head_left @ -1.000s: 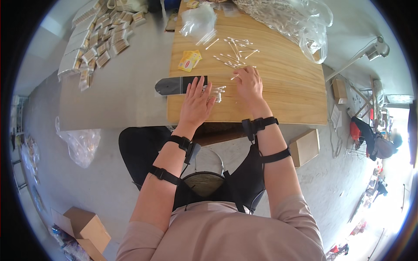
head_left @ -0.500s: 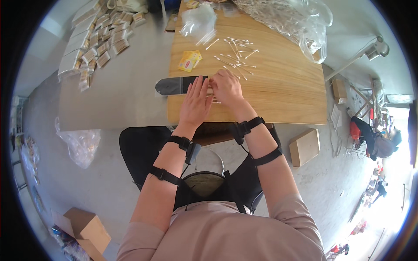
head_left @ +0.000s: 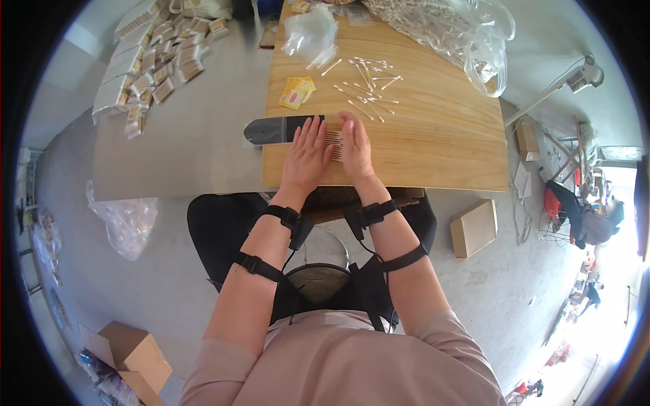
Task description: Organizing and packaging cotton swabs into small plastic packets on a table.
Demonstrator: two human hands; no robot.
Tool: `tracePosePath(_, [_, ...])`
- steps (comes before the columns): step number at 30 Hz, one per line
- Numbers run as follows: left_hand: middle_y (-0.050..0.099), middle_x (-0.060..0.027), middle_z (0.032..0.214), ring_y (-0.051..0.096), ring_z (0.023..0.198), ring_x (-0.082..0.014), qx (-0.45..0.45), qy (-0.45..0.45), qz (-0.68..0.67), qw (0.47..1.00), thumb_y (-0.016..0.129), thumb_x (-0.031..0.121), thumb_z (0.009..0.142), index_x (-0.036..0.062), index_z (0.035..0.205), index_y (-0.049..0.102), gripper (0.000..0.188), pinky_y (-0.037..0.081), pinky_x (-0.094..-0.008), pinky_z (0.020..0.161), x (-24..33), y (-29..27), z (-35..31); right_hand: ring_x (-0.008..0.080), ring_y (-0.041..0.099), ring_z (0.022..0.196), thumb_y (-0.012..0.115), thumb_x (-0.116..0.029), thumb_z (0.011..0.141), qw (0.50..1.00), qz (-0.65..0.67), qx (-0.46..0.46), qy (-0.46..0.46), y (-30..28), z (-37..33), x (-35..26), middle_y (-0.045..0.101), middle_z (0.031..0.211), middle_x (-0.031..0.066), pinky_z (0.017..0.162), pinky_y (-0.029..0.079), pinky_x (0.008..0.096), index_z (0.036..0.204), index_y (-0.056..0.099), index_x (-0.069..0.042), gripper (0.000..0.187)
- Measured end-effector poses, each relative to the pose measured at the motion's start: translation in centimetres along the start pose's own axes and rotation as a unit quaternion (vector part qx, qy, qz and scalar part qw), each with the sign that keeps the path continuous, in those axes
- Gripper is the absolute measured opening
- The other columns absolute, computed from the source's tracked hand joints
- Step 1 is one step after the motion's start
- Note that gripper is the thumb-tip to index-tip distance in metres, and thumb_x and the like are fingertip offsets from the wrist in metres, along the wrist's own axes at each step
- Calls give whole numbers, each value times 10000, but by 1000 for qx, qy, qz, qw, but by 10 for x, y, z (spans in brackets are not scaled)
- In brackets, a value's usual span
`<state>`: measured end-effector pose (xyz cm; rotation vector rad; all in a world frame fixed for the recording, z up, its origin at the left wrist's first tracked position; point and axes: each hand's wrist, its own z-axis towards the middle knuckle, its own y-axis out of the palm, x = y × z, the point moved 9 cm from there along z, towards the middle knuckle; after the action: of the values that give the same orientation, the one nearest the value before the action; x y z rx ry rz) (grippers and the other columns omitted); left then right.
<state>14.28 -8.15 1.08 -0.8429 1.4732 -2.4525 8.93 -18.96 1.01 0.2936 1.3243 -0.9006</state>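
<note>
A row of cotton swabs (head_left: 334, 145) lies side by side near the front of the wooden table, between my hands. My left hand (head_left: 308, 152) rests flat over the left part of the row, fingers stretched forward. At the row's right end, my right hand (head_left: 356, 143) stands on edge with its fingers extended. Partly under my left fingertips is a dark flat strip (head_left: 274, 130) with a rounded end, in what looks like a clear sleeve. More loose cotton swabs (head_left: 369, 98) are scattered beyond my right hand.
Yellow cards (head_left: 296, 93) lie beyond the dark strip, with clear plastic bags (head_left: 310, 34) behind them. Many small swab packs (head_left: 162, 68) are piled on the grey table at left. A large clear plastic bag (head_left: 487, 40) covers the far right corner. A cardboard box (head_left: 474, 229) stands on the floor.
My right hand has come back from the row's far end and turned onto its edge at the right side, fingers straightened. My left hand stays nearly in place.
</note>
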Motion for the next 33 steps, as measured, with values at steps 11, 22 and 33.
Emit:
tracePosePath(11, [419, -187, 1486, 371, 1398, -328, 0, 19, 51, 999, 478, 305, 980, 20, 1392, 484, 501, 269, -465, 1160, 5, 4, -2, 380, 586, 1091, 363, -301, 1065, 999, -7, 40, 3, 10, -5, -10, 612, 1164, 216, 952, 456, 406, 1216, 540, 4, 384])
tracePosePath(22, [397, -150, 1513, 331, 1427, -291, -23, -21, 63, 998, 442, 280, 993, 17, 1436, 421, 515, 252, -444, 1174, 1, 9, 0, 327, 606, 895, 518, -198, 988, 992, -100, 78, -17, -39, -19, -15, 652, 913, 128, 815, 487, 401, 887, 709, -33, 272])
tracePosePath(33, [385, -134, 1524, 333, 1426, -274, -29, -34, 73, 996, 406, 300, 1009, 26, 1450, 407, 519, 250, -439, 1175, -1, 12, 0, 283, 584, 777, 608, -136, 886, 975, -194, 30, -108, -37, -37, -32, 623, 783, 79, 719, 485, 391, 718, 716, -69, 211])
